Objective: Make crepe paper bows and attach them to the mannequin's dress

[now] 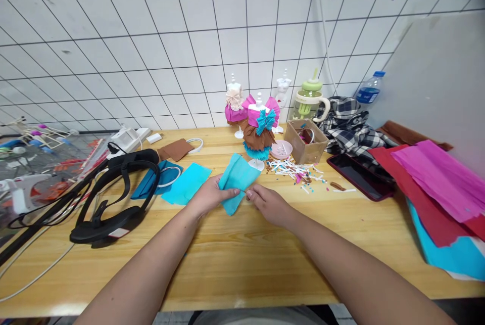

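Observation:
My left hand (209, 195) is closed on a piece of blue crepe paper (238, 173), with the thumb lying across its front. At the paper's right edge, the fingertips of my right hand (268, 203) are pinched together on it. The held paper narrows between the two hands and flares above and below. Flat on the table to the left lies another blue crepe paper sheet (188, 183). Just behind my hands stands a small white dress form (259, 135) dressed in pink, brown and blue crepe paper with a blue bow.
Paper scraps (297, 171) lie beside a cardboard box (307, 140) and a pink dish (281, 149). A black headset (113, 203) and tape rolls (170, 177) are at left. A dark tablet (359, 176) and stacked coloured paper (443, 188) lie right. A green-lidded jug (308, 98) stands behind.

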{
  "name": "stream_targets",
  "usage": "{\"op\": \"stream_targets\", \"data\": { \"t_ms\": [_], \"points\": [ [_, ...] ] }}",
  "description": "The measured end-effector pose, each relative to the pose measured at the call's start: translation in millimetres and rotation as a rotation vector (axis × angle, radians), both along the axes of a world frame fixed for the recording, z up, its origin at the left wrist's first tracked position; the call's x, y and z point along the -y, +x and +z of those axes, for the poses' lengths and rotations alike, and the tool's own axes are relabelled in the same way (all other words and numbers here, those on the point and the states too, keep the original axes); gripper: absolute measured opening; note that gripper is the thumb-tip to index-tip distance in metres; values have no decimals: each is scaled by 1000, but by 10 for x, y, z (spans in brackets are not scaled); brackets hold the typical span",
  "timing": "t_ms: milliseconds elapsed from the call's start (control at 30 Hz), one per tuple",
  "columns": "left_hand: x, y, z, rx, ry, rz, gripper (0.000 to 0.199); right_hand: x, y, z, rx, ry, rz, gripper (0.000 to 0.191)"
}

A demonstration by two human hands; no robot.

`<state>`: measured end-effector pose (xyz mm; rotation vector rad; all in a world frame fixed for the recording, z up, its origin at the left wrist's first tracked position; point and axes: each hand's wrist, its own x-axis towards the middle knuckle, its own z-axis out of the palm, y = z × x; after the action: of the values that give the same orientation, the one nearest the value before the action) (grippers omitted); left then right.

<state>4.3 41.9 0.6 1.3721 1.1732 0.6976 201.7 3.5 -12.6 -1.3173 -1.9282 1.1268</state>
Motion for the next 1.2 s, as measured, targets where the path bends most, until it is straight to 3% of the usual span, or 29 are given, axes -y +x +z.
{"op": "stream_targets", "data": {
  "t_ms": [1200],
  "points": [
    [3, 16, 8, 67, -35, 29, 52, 44, -36, 10, -40, -35, -29, 28]
  ]
}}
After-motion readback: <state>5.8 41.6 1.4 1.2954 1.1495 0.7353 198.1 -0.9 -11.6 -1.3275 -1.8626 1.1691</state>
